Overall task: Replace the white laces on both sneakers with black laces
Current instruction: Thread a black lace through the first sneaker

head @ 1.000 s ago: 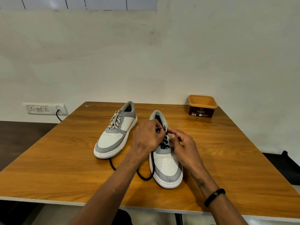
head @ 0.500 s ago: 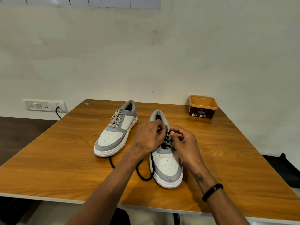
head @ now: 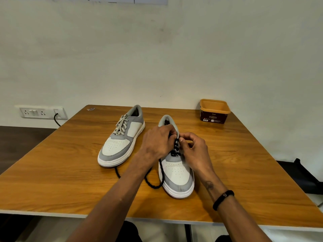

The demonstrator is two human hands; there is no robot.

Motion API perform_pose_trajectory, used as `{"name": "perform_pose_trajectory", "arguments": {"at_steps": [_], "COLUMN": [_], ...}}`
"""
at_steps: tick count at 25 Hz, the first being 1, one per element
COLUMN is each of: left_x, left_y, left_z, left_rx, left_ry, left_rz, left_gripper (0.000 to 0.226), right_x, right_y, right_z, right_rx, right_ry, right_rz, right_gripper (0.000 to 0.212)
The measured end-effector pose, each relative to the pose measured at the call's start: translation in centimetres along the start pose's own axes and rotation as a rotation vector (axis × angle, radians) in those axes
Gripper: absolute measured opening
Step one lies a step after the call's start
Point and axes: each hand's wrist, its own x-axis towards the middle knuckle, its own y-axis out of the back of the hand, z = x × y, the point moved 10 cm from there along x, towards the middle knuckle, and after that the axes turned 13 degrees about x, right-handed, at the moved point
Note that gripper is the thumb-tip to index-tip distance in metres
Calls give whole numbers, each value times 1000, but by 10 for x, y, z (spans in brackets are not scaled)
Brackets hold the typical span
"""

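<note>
Two grey-and-white sneakers stand on the wooden table [head: 70, 172]. The left sneaker [head: 120, 142] carries a white lace [head: 121, 125]. The right sneaker [head: 176, 173] has a black lace [head: 175, 149] threaded through its lower eyelets, and a loose loop of that lace lies on the table at its left side. My left hand [head: 157, 144] and my right hand [head: 194, 151] meet over the upper eyelets, each pinching the black lace. My fingers hide the top of the lacing.
An open orange tub [head: 214, 110] stands at the table's far right corner. A wall socket strip [head: 42, 111] with a black cable sits left of the table. A small scrap [head: 90, 109] lies at the far left corner.
My hands stay at the upper eyelets of the right sneaker, with my fingers shifting slightly on the black lace. The head camera has tilted a little, so the whole scene sits higher.
</note>
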Motion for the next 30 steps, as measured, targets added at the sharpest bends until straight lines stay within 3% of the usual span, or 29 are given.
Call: {"name": "perform_pose_trajectory", "arguments": {"at_steps": [3,7,9,12,16,19,22,26,28,30], "left_x": [1,-8,-19,-30,-37,-41,-43,-66,-83,-93], "left_y": [-2,5,13,7,5,13,12,-1,-9,-16], "left_z": [-7,-16,-21,-29,-36,-33,-27,-36,-47,-54], "left_rx": [-79,-187,-139,-121,-335,-350,-346,-599,-637,-629], "left_ry": [59,106,160,241,244,216,166,218,265,267], "left_rz": [4,90,169,137,95,83,57,53,54,45], "left_gripper": [16,21,21,22,22,19,26,32,31,23], "right_x": [4,6,2,-3,6,18,23,1,-10,-11], "right_y": [3,6,8,13,41,86,109,42,5,-4], "right_z": [-2,4,12,18,4,-7,-29,-37,-33,-33], "right_rx": [1,32,298,620,950,1105,584,-180,-336,-350], "right_ry": [-26,-130,-248,-369,-369,-348,-242,-92,-5,45], "right_rz": [23,66,134,234,348,489,407,-12,-153,-159], "right_gripper": [7,10,12,11,17,16,12,19,17,11]}}
